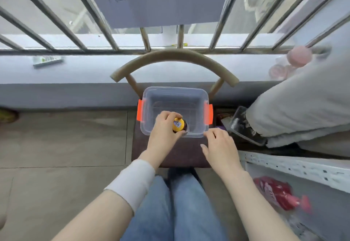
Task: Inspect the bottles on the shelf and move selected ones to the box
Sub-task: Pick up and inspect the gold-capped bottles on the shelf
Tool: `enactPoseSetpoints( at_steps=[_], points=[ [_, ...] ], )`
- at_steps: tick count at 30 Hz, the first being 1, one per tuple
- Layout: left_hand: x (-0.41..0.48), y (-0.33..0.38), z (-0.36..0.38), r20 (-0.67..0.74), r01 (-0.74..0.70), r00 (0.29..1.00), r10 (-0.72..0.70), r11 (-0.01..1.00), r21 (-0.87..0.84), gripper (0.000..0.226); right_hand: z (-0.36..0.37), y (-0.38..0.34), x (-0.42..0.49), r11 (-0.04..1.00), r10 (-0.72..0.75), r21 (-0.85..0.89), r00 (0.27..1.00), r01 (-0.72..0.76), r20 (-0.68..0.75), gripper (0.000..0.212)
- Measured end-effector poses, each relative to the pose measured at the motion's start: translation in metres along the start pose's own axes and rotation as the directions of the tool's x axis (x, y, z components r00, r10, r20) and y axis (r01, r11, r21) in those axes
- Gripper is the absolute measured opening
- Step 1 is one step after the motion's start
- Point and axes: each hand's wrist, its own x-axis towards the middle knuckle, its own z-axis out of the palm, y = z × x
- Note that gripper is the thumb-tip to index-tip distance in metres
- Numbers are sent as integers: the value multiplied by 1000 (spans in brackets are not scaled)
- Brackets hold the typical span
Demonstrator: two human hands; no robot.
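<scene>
Left hand grips bottle cap inside box, near front rim | right hand spread, empty, beside front corner

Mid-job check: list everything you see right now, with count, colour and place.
box: one, clear with orange latches, on the chair seat.
bottle: one, yellow cap, upright in the box's near part.
chair: one, brown, curved back toward the window sill.
shelf: one, white perforated metal, lower right.
red bottle: one, blurred, lying on the shelf.
paper sign: one, white, on the window bars.
grey fabric: one heap, right of the box.
left hand: grips the bottle's top.
right hand: open, by the box's near right corner.
</scene>
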Motion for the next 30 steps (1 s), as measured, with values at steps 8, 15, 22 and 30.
enactPoseSetpoints(
  at_steps=[8, 15, 22, 30],
  points=[
    [115, -60, 92, 49, -44, 998, 39, 994, 105, 41, 70, 37, 117, 994, 87, 79, 994, -81, -71, 47],
    [151, -77, 146, 58, -57, 997, 52, 994, 93, 40, 93, 48, 143, 992, 79, 112, 971, -55, -226, 42],
    [159, -81, 163, 59, -63, 997, 57, 991, 116, 42, 96, 56, 151, 985, 112, 163, 940, -61, -323, 39],
    [150, -71, 135, 194, -94, 979, 64, 984, 152, 47, 91, 61, 137, 985, 117, 159, 926, -64, -358, 37]
  ],
)
